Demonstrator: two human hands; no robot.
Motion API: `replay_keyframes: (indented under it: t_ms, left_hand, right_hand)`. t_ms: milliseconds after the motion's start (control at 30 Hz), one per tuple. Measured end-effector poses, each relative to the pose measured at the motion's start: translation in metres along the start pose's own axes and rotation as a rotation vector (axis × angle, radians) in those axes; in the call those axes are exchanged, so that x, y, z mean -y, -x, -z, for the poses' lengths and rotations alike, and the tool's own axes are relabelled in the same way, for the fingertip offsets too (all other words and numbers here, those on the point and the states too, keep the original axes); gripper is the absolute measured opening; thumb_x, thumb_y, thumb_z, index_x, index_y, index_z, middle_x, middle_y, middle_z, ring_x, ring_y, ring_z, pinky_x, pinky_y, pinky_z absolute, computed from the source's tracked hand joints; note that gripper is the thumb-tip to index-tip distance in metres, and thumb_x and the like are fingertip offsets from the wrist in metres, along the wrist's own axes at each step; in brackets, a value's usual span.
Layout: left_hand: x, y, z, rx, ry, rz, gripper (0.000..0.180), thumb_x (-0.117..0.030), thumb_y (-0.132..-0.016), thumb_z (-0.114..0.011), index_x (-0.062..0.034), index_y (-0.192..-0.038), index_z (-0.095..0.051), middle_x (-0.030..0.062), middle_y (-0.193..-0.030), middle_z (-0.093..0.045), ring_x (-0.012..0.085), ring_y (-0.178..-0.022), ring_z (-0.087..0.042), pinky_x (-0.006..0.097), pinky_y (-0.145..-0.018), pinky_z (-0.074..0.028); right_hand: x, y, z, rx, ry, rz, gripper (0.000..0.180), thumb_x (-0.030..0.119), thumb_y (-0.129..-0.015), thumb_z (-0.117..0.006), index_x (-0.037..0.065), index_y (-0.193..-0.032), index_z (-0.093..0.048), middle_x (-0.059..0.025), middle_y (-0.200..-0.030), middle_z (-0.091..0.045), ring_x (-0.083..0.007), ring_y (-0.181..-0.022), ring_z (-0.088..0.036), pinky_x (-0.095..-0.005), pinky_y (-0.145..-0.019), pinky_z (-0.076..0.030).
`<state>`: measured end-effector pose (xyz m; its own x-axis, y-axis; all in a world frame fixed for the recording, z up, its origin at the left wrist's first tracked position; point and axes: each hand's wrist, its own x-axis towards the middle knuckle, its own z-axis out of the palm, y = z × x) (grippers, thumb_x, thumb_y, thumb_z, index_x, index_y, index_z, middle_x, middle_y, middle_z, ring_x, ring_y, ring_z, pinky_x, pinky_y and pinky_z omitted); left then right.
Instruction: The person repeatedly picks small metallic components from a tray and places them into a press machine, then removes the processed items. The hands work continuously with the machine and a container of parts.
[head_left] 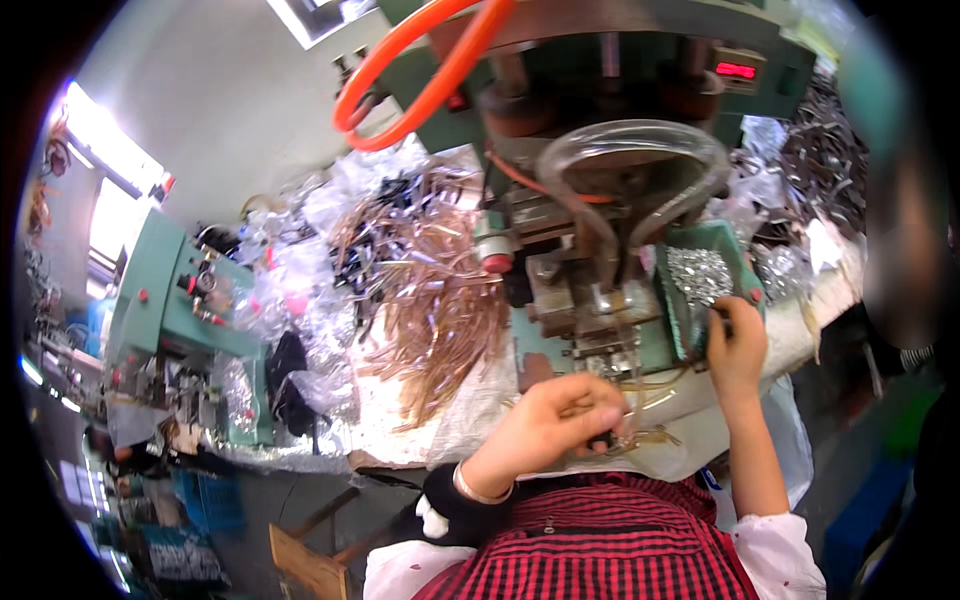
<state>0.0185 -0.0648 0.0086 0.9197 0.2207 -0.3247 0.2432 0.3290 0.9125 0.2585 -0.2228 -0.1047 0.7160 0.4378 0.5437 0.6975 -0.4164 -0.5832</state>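
Note:
In front of the green press, my left hand [555, 425] is closed, thumb against the fingers, on a thin translucent strip [655, 436] whose end sticks out past the fingertips. A small dark thing [603, 439] shows under those fingers, too blurred to name. Just beyond is the press's metal die block [606, 345]. My right hand [738, 345] has its fingers bent down over the near right part of a green tray [676, 318]. Small shiny metal pieces [699, 273] are heaped in this tray. Whatever the right fingertips pinch is hidden.
A large pile of brownish translucent strips [435, 310] covers the bench to the left, with clear plastic bags [310, 250] behind it. A looped clear hose [635, 140] and an orange hose [430, 65] hang by the press. Further left stands another green machine [180, 290].

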Motion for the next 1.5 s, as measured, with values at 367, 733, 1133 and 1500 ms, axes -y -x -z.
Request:
replay_keyframes:
  t_ms: [367,733,1133,1500]
  left_hand:
    - [0.005,-0.041,0.147,-1.037,-1.578,-0.751,0.008,-0.003,-0.073,-0.074,-0.005,-0.08,-0.072,0.009,-0.087,-0.064,0.0296,-0.087,-0.059,0.041,-0.076,-0.047]
    - [0.043,-0.05,0.174,-1.09,-0.827,-0.711,0.01,0.001,-0.089,-0.067,-0.0029,-0.098,-0.067,0.0056,-0.084,-0.067,0.0167,-0.081,-0.063,0.029,-0.078,-0.05]
    - [0.015,-0.023,0.084,-0.927,-0.092,-0.877,0.008,-0.007,-0.101,-0.062,0.0008,-0.104,-0.063,0.0122,-0.089,-0.07,0.0142,-0.066,-0.064,0.023,-0.059,-0.05]
    - [-0.039,-0.021,0.02,-0.651,-0.687,-1.289,0.01,0.001,-0.092,-0.067,0.0015,-0.101,-0.068,0.0171,-0.092,-0.074,0.0225,-0.074,-0.071,0.032,-0.069,-0.059]
  right_hand:
    - [0.017,-0.018,-0.014,0.01,-0.277,-0.1,0.013,-0.002,-0.087,-0.069,-0.001,-0.099,-0.071,-0.0141,-0.096,-0.071,-0.0297,-0.091,-0.068,-0.0366,-0.083,-0.052]
    - [0.015,0.004,0.03,0.066,-0.094,-0.055,0.019,-0.004,-0.086,-0.065,0.001,-0.103,-0.072,-0.0143,-0.094,-0.07,-0.0316,-0.09,-0.065,-0.0395,-0.083,-0.05]
    - [0.125,-0.036,-0.029,0.054,-0.998,-0.296,0.05,-0.002,-0.086,-0.072,-0.004,-0.133,-0.055,-0.0079,-0.096,-0.07,-0.0126,-0.097,-0.064,-0.0276,-0.091,-0.049]
    - [0.139,-0.023,0.016,0.236,-0.855,-0.096,0.046,-0.002,-0.091,-0.058,0.0,-0.137,-0.053,-0.0158,-0.121,-0.069,-0.0238,-0.11,-0.068,-0.0364,-0.094,-0.053]
